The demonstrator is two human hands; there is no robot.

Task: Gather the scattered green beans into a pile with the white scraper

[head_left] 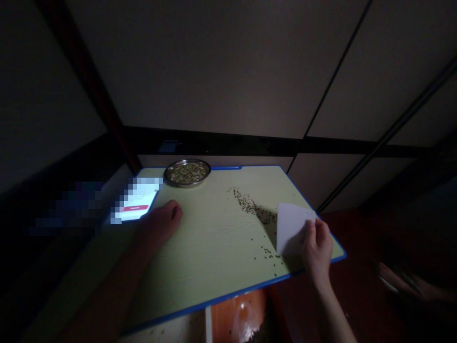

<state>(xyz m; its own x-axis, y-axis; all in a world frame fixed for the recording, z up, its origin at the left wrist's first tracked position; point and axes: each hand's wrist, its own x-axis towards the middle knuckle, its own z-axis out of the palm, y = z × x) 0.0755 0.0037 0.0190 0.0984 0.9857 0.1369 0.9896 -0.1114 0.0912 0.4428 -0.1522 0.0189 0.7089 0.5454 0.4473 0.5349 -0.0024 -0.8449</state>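
My right hand (319, 245) pinches a white paper card (291, 228) by its right edge, thumb in front. The card stands tilted over the right part of the pale green table (210, 238), and its shadow falls to the left. Beside its left edge lies a streak of small dark beans or seeds (248, 205); several more are scattered nearer the front. My left hand (166, 219) rests on the left of the table, curled into a fist, with nothing visible in it. At the back left, a round metal plate (187, 183) holds many small green and pale bits.
A lit screen (137, 205), partly pixelated, lies by my left wrist. Blue edging (228, 294) borders the table. Behind stand tall cabinet panels (214, 71). Below the front edge is a shiny orange surface (235, 317). A person's foot (396, 278) shows at the right.
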